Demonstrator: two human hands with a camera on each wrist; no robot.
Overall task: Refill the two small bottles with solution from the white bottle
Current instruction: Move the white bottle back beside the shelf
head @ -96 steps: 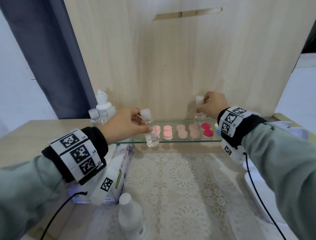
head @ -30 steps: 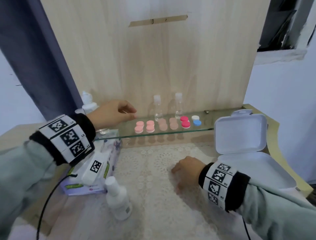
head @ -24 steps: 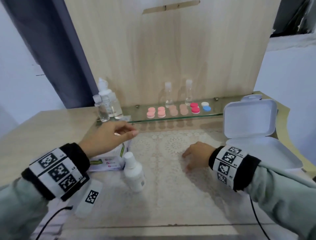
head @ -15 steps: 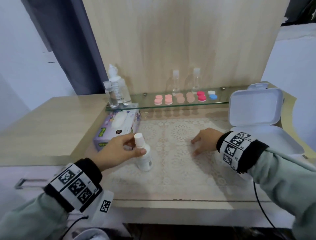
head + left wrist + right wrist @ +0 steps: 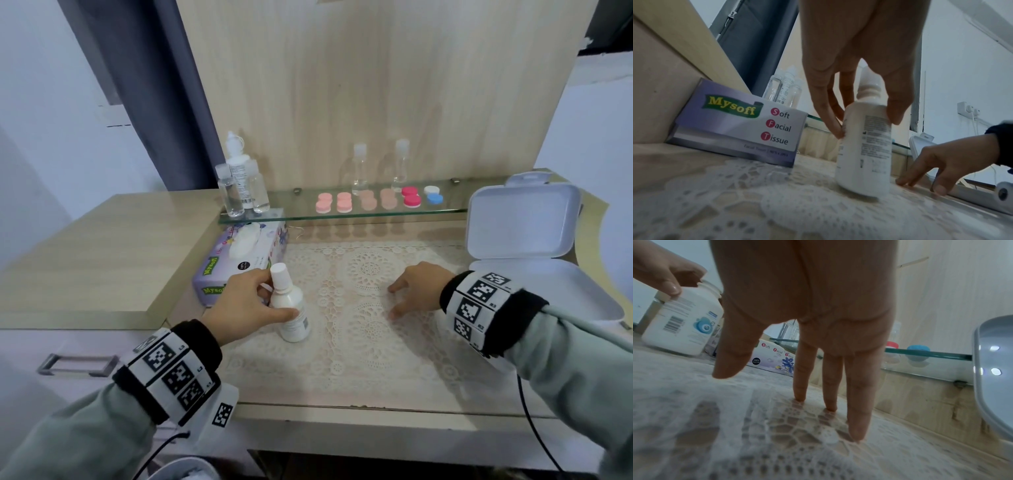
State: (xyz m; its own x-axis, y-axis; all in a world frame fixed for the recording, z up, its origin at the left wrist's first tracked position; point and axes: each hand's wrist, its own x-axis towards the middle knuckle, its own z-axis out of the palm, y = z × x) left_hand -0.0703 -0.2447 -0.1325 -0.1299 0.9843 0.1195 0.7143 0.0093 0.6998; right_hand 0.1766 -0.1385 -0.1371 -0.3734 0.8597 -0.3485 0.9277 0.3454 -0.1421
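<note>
Head view shows the white bottle [image 5: 290, 310] standing capped on the lace mat [image 5: 370, 346], near the mat's left edge and just in front of the tissue box [image 5: 239, 260]. The left hand [image 5: 245, 306] grips it from the left: the thumb lies across the front of the body and the other fingers curl round the far side below the neck. In the left wrist view the bottle's base looks to be down on the lace, though the picture is too blurred there to be sure, and the bottle leans slightly.

To the right, apart from the bottle, the right hand [image 5: 416, 287] rests on the mat holding nothing, with its fingers [image 5: 858, 410] straight and spread so that the tips touch the lace.

Behind the mat a glass shelf [image 5: 376, 214] runs along the wooden back panel [image 5: 376, 85]. The two small bottles [image 5: 359, 169] stand upright on it side by side against the panel, both capped and clear. In front of them lies a row of pink, red, white and blue lens cases [image 5: 376, 200]. At the shelf's left end stands a cluster of larger clear bottles [image 5: 241, 186]. An open white plastic case [image 5: 520, 219] sits at the right of the mat, its lid raised.
</note>
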